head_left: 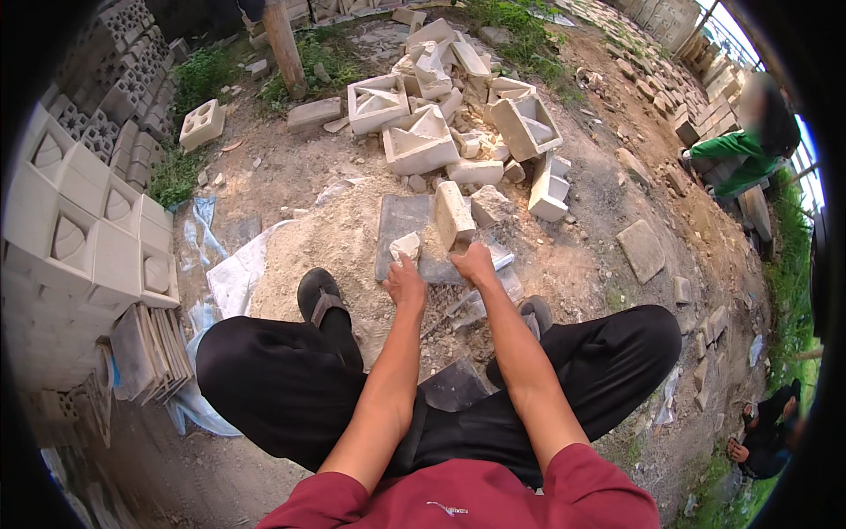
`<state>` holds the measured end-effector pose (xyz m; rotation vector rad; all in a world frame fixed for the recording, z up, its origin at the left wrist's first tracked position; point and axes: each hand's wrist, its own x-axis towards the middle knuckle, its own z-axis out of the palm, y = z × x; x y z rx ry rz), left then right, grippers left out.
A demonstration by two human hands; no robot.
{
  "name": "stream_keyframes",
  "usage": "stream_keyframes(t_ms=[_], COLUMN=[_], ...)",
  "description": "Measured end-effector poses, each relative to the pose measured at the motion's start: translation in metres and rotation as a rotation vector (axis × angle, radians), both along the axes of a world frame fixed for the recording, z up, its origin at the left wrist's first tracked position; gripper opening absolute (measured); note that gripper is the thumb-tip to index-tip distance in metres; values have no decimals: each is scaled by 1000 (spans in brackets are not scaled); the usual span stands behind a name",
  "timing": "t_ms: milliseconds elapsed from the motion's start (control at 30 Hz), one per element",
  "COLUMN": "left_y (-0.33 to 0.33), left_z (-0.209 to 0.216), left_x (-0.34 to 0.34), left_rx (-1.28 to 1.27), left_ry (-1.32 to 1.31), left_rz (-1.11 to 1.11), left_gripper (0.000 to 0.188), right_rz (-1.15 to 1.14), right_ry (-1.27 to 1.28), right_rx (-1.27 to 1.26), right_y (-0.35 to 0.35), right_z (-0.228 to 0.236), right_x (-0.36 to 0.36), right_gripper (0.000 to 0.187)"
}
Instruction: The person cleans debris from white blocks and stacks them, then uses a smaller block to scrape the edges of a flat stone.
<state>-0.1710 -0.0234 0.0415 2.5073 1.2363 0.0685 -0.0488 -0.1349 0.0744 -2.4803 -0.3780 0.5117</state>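
My left hand is closed round the near side of a pale, broken chunk of block, low over a flat dark grey slab. Just to its right, my right hand grips the near end of a long beige block, which is tilted up on edge; the fingers' undersides are hidden. A rough lump of rubble lies against that block's right side. Left of the slab spreads a heap of sandy crushed material.
Beyond the slab is a pile of broken hollow blocks. Patterned blocks are stacked at left, near leaning thin boards. A wooden post stands at the back. One person in green and another in dark clothes are at right.
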Motion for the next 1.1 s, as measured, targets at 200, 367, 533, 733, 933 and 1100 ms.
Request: stream_keyframes(t_ms=[200, 367, 533, 733, 933, 1100], left_y=[11, 20, 27, 45, 35, 54], left_z=[11, 18, 19, 6, 12, 0], left_x=[-11, -18, -22, -15, -4, -11], left_rx=[-127, -101, -120, -101, -73, 26], left_ry=[-4, -4, -9, 35, -13, -153], left_rz=[5, 47, 64, -47, -37, -85], left_gripper=[62, 58, 50, 41, 74, 77], right_rz=[-44, -48, -28, -12, -68, -71], right_ry=[-58, -124, -199, -80, 19, -57], right_rx=[-165, -258, -253, -146, -42, 27], right_y=[-25, -14, 14, 40, 20, -4], right_z=[27, 2, -7, 5, 28, 54], right_x=[12, -25, -61, -82, -44, 5], right_gripper=[56, 37, 22, 42, 64, 61])
